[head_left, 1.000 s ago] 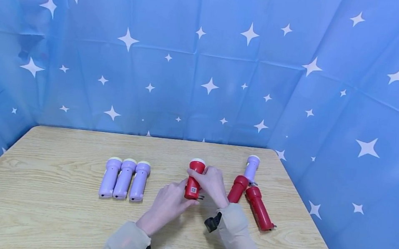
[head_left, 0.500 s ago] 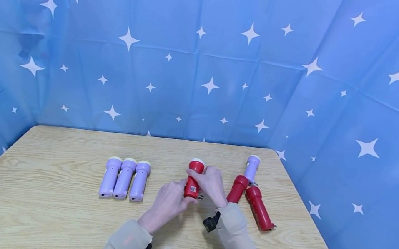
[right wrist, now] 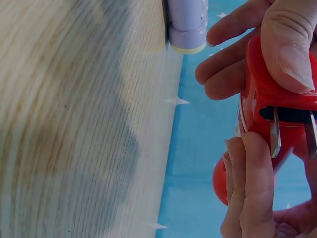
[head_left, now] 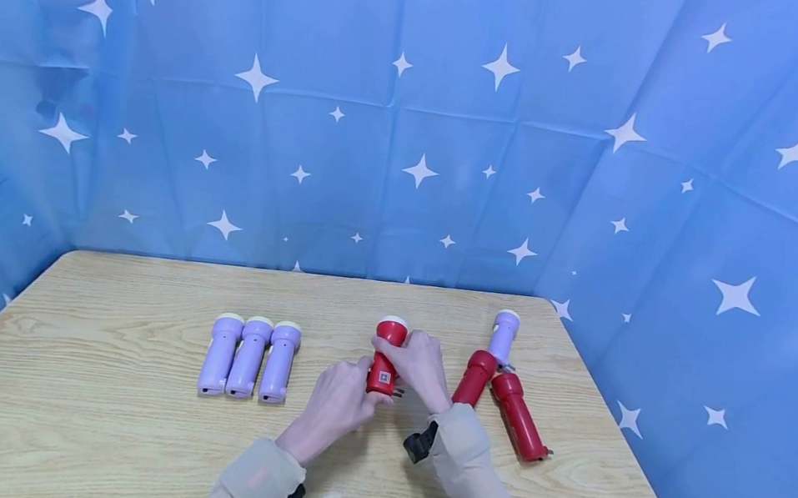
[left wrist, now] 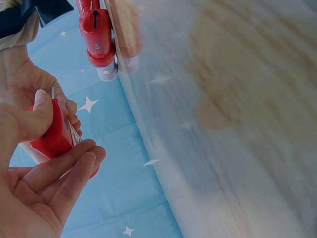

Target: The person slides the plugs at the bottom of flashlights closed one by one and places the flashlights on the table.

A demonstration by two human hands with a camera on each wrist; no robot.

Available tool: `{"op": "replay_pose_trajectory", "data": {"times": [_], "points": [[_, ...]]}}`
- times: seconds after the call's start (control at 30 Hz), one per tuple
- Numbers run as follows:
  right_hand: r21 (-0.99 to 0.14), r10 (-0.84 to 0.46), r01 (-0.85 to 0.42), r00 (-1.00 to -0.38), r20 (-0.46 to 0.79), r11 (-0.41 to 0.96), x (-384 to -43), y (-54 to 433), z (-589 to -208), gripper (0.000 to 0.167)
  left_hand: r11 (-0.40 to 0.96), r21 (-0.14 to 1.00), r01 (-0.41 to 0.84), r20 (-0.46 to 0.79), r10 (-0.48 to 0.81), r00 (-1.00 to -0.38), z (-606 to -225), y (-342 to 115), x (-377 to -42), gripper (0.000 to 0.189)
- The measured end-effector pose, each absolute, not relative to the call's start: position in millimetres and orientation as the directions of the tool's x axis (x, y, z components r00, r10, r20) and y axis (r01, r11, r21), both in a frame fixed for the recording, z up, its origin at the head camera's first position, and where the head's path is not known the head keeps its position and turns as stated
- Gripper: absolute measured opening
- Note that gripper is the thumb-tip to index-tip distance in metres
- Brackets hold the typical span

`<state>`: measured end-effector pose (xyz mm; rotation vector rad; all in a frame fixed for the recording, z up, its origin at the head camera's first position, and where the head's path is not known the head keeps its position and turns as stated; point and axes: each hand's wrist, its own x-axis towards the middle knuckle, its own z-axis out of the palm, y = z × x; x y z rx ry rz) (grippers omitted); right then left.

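Note:
Both hands hold a red flashlight with a white lens rim, its head toward the far side of the table. My left hand grips the tail end, its thumb pressed on the red end face and fingers along the side, as the left wrist view shows. My right hand pinches the body from the right, just below the head. Two metal plug prongs stick out of the tail in the right wrist view. A square printed code marks the body.
Three lilac flashlights lie side by side on the wooden table, left of the hands. To the right lie a red flashlight, another red flashlight with prongs out, and a lilac flashlight. A starry blue curtain hangs behind.
The red flashlight and both hands have shifted very slightly left and away from the body. The grips look the same, and the other flashlights have stayed put.

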<state>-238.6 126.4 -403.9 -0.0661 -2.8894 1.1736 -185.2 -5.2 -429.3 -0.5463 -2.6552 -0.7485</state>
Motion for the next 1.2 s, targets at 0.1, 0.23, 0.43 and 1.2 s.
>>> {"op": "replay_pose_trajectory", "data": {"times": [0.1, 0.23, 0.43, 1.2], "points": [[-0.699, 0.047, 0.035, -0.999, -0.002, 0.714, -238.8, 126.3, -403.9, 0.041, 0.79, 0.426, 0.442, 0.403, 0.271, -0.874, -429.5, -5.2, -185.1, 0.039], [-0.697, 0.048, 0.038, -0.999, -0.006, 0.716, -239.0, 126.2, -403.6, 0.04, 0.793, 0.422, 0.439, 0.401, 0.27, -0.875, -429.6, -5.3, -184.9, 0.04], [-0.682, 0.046, 0.028, -0.999, 0.007, 0.731, -239.0, 125.8, -403.1, 0.041, 0.79, 0.418, 0.449, 0.404, 0.281, -0.87, -430.1, -6.1, -185.2, 0.036], [-0.65, 0.055, 0.054, -0.998, -0.02, 0.758, -239.2, 124.9, -402.0, 0.041, 0.789, 0.359, 0.499, 0.43, 0.334, -0.839, -431.5, -9.6, -186.8, 0.031]]}}
